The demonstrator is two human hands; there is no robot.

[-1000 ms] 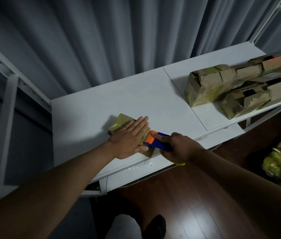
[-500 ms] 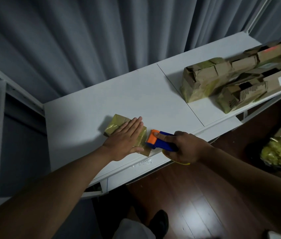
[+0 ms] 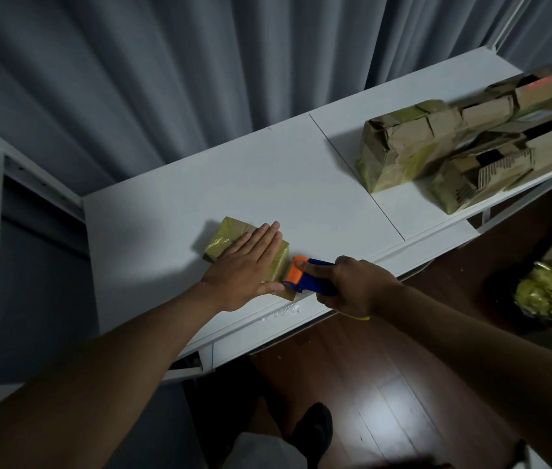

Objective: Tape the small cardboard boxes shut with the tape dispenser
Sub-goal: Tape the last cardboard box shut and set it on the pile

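Fingers of the left hand lie flat on the small box; right hand grips the tape dispenser at its near edge. Untaped boxes wait well beyond it.

One small box, one tape dispenser, one pile of boxes, two hands: left hand, right hand.

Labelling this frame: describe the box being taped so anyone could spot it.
On the white table, near its front edge, lies one small box under the flat left hand. Unlike the heaped boxes at far right, it lies alone, touching the orange-and-blue tape dispenser.
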